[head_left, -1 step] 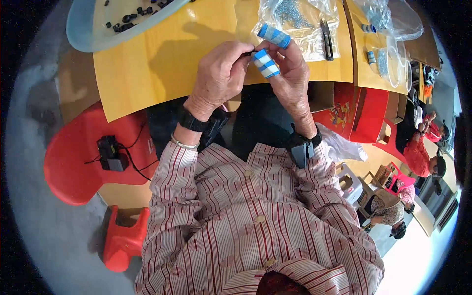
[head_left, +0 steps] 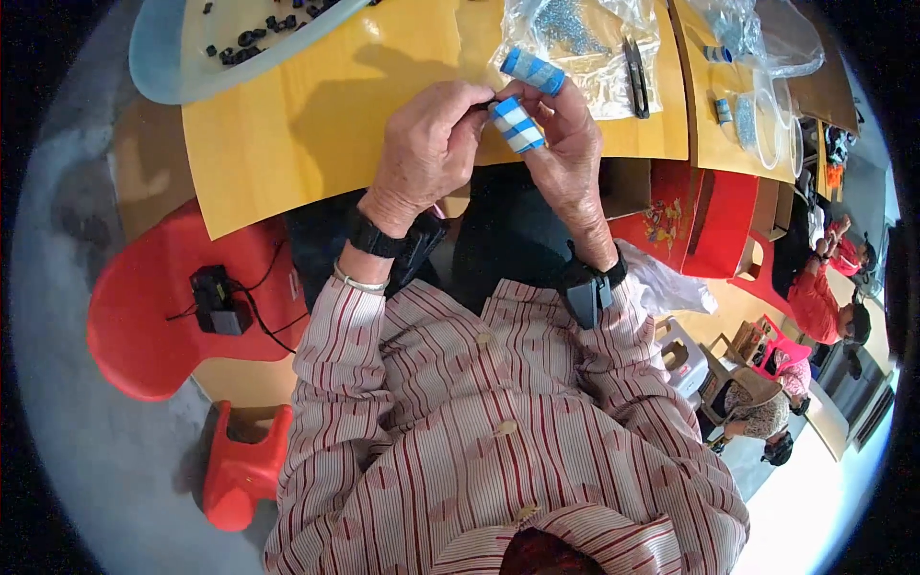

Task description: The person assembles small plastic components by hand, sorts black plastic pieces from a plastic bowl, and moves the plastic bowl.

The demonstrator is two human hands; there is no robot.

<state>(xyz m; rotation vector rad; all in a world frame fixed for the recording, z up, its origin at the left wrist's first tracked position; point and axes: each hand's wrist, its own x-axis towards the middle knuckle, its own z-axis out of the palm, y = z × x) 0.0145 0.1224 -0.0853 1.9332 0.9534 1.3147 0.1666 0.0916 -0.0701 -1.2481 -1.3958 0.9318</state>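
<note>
A yellow table (head_left: 316, 125) fills the upper middle of the frame, with a pale blue tray (head_left: 158, 57) of small black parts at the upper left and a clear bag of small metal pieces (head_left: 585, 38) at the upper right, black snips (head_left: 634, 62) lying beside it. Below, at the left edge, a red chair (head_left: 144, 316) carries a black device with wires (head_left: 218, 302).

At the upper centre both hands meet just above the table's near edge. The left hand (head_left: 426, 153) is curled, its fingertips pinched onto a small dark piece (head_left: 492, 103) at the meeting point. The right hand (head_left: 565, 144) wears blue-and-white taped finger guards (head_left: 517, 125) on two digits, and its fingers are closed against the same small piece, which sits between the two thumbs and forefingers, mostly hidden.

The risk, as I judge it, is that the piece slips: the taped fingertips likely dull the feel, and since the hands hang past the table edge, a dropped piece would fall to the lap or the floor.
</note>
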